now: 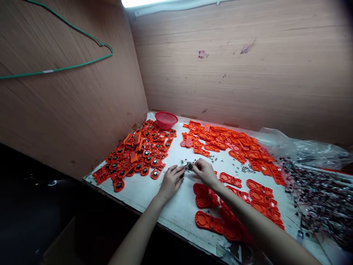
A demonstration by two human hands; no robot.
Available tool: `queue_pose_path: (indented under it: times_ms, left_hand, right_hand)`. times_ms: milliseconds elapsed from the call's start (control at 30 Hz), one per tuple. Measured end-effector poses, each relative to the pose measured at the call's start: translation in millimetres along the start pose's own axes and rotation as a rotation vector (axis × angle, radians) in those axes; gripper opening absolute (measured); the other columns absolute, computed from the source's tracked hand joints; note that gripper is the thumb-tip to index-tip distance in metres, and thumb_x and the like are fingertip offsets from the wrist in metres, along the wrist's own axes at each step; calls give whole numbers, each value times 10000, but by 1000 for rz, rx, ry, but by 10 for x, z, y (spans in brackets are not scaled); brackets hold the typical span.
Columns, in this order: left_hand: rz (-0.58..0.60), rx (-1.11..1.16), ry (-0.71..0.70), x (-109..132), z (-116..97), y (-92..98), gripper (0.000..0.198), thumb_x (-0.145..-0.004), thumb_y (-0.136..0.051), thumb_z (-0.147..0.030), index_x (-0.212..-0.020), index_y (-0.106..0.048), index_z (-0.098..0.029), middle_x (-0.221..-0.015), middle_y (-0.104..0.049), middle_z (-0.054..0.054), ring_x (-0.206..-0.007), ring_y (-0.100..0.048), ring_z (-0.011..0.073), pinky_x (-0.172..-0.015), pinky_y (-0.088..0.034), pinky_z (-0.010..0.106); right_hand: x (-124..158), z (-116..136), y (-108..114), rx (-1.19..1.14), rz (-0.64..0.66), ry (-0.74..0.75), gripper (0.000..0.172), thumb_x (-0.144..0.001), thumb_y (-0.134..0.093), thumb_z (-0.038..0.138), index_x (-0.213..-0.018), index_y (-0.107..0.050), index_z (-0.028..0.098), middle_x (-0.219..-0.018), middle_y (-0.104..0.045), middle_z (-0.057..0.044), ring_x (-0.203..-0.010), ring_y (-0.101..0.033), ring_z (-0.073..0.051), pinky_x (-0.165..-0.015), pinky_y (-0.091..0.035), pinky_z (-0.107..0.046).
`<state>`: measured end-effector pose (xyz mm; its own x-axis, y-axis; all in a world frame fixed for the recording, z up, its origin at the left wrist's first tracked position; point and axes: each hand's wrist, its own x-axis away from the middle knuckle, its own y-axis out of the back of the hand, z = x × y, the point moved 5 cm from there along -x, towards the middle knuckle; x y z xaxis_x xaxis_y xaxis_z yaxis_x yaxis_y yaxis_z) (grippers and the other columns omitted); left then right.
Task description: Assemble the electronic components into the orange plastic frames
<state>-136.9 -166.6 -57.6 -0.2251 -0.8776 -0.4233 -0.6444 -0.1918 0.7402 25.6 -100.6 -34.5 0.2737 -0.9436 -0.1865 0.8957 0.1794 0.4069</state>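
My left hand (171, 179) and my right hand (203, 171) meet at the middle of the white table (154, 191). Both have their fingers pinched together over a small dark part (189, 166) between them. Tiny metal bits (185, 162) lie scattered just beyond the fingertips. Empty orange plastic shells (209, 221) lie in rows under my right forearm. A heap of orange shells fitted with dark round inserts (138, 154) lies to the left of my left hand.
A red mesh basket (166, 119) stands at the back of the table. Another pile of orange shells (234, 145) spreads at the back right. A clear plastic bag (309, 151) and a mass of small wired parts (320, 195) fill the right side. Wooden walls enclose the table.
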Motion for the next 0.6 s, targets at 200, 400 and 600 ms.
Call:
queue_pose_path:
  times_ms: [200,400,600]
  left_hand:
    - [14,-31,-45,-23,-35,3,382,-868,-520,-136,-1225,-564,-261,-1287,-581,45,-1225,-440,223,-1019,-404,477]
    - [-8,-202,-35,-35,-213,66,338,-819,-621,-307,-1149,-601,-236,-1353,-498,94,-1284,-372,304,-1053,-288,537]
    - [-14,-99,113,-280,-440,-13,288,-759,-697,-334,-1020,-659,-220,-1029,-602,88,-1026,-479,284,-898,-406,467]
  right_hand:
    - [-53,-108,465,-424,-72,-209,231,-766,-544,384,-661,-466,193,-707,-567,-24,-687,-588,-162,-667,-491,-308]
    - [84,-14,446,-582,-65,-270,250,-658,-705,312,-616,-500,176,-604,-555,22,-576,-547,-115,-610,-478,-267]
    - [76,179,275,-801,84,-287,235,-685,-703,359,-695,-582,158,-775,-669,-50,-762,-644,-174,-774,-524,-337]
